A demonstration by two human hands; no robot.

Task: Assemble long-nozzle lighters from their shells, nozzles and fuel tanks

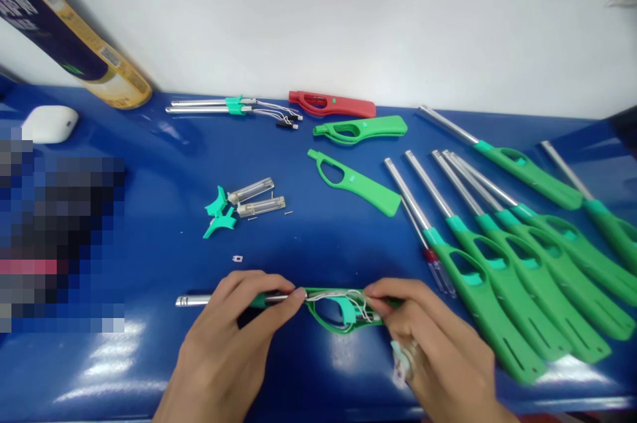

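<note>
A half-assembled long-necked lighter (326, 325) lies lengthwise before me, its green shell open so that white wires (343, 295) and a teal trigger (347, 310) show. My left hand (233, 337) pinches the shell's front end where the metal tube enters; the silver tip (192, 301) sticks out to the left. With thumb and forefinger my right hand (430, 343) grips the wires and shell at the rear. Small pale teal and clear parts (401, 364) are tucked under its other fingers, partly hidden. A tiny pinkish-white clip (237, 258) rests beyond my left hand.
Finished green lighters (502, 317) fan out at right, beside a screwdriver (435, 270). Beyond my hands lie clear fuel tanks (261, 206), teal triggers (219, 222), wired metal tubes (209, 109), green shell halves (361, 189) and a red one (343, 105). A can (74, 31) and white case (50, 124) stand left.
</note>
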